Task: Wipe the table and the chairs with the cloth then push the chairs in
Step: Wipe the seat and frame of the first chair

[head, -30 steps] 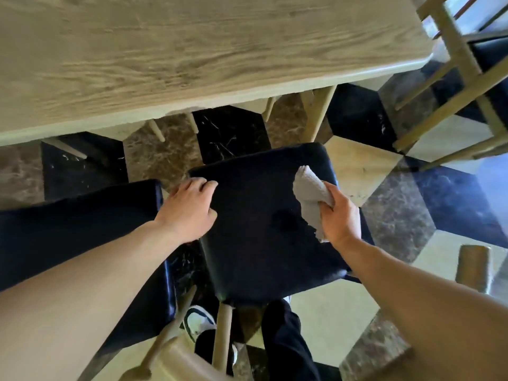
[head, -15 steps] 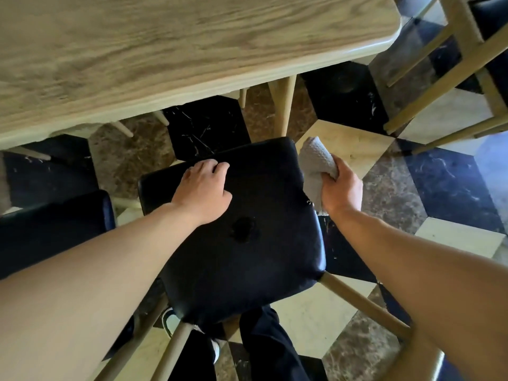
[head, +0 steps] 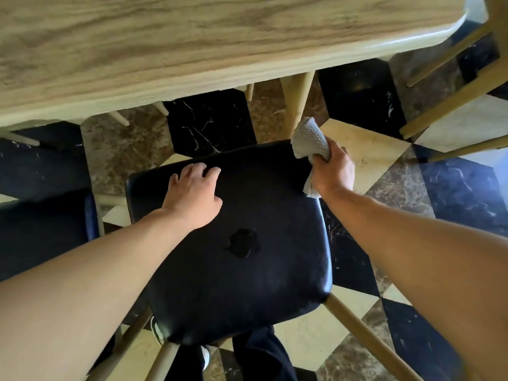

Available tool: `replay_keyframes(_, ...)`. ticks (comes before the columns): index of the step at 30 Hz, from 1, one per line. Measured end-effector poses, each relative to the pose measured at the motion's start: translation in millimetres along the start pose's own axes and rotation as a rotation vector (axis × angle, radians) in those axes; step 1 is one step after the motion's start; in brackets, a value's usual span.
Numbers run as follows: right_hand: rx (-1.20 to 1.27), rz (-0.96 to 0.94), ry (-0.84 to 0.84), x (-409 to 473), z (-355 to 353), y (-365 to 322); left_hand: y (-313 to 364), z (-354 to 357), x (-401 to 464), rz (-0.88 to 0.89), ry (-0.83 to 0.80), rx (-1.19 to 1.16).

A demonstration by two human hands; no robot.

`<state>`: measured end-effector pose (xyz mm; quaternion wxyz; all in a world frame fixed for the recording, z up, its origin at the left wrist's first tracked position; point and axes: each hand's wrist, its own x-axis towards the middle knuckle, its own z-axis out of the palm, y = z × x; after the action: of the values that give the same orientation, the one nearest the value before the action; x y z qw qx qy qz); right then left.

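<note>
Checkered marble floor (head: 365, 149), black, cream and brown tiles, under everything. Pale wood-grain counter (head: 192, 39) fills the top of view, its rounded edge just ahead of me. Black padded leather chair seat (head: 247, 270) on light wooden legs sits below me, its front edge short of the counter edge, not yet tucked under.

My left hand (head: 193, 195) rests on the front left part of the seat, fingers spread and bent over the padding, gripping nothing. My right hand (head: 334, 171) is clamped around the crumpled grey waffle-weave cloth (head: 310, 140) at the seat's front right corner; the cloth bulges above my fingers, with a tail hanging below my palm.

Second dark chair seat (head: 46, 232) lies just beside, on the left. Pale wooden chair frame (head: 453, 86) stands to the right.

Risks, as I judge them: pushed off-line, the seat could strike the counter's wooden leg (head: 297, 100), which is just ahead of the right corner. Uneven pressure from my two hands would skew it toward the neighbouring seat. Loose cloth tail could get pinched.
</note>
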<state>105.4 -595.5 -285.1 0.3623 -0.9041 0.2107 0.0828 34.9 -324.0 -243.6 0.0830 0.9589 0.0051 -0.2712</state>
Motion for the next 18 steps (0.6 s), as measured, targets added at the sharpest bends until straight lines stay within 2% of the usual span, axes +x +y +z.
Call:
replay_keyframes(4, -0.115, -0.110, -0.146, 8.9, 43.8, -8.6, -19.6, 29.4, 3.8, -0.013, -0.035, 0.096)
replay_keyframes(7, -0.399, -0.146, -0.227, 7.2, 67.7, -11.6, -34.2, 43.4, 5.7, 0.008, -0.016, 0.143)
replay_keyframes(9, -0.497, -0.130, -0.217, 3.9, 81.4, -14.5, -46.7, 50.9, 5.7, -0.009, -0.017, 0.131)
replay_keyframes(12, -0.516, -0.141, -0.202, -4.1, 92.6, -16.9, -55.8, 59.3, 3.4, 0.004, -0.022, 0.114)
replay_keyframes(18, -0.592, -0.270, -0.215, -24.8, 115.2, -37.1, -66.2, 60.5, 0.3, 0.042, -0.015, 0.032)
